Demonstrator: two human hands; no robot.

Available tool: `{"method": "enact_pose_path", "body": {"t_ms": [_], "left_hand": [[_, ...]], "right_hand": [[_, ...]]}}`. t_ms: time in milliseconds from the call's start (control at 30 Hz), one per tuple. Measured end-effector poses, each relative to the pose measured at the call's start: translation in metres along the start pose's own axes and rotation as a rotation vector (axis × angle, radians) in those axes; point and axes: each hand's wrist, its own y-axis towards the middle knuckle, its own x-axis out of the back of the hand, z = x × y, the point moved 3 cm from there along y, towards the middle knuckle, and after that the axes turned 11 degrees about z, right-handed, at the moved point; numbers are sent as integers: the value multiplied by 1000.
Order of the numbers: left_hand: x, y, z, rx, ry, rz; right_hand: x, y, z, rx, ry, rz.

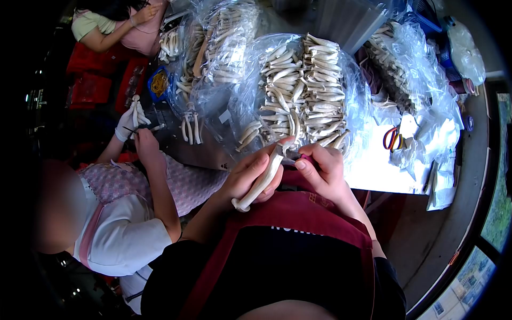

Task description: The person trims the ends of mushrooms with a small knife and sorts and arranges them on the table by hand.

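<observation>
My left hand is closed around a long pale king oyster mushroom, its cap pointing down toward my apron. In my right hand is a small knife with a dark pink handle. The short blade meets the stem end of the mushroom; fingers hide part of it. Just beyond my hands, a pile of mushrooms lies on an opened clear plastic bag. Beside that pile, more mushrooms are stacked in a neat column.
A co-worker on my left holds mushrooms in a gloved hand and a thin dark tool in the other hand. Scissors lie on the white table surface at right. A blue basket holds rubber bands. Another person sits at upper left.
</observation>
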Motion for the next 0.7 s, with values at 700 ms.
{"method": "enact_pose_path", "body": {"t_ms": [700], "left_hand": [[5, 0, -1, 2, 191, -48]], "right_hand": [[1, 2, -3, -138, 5, -1]]}}
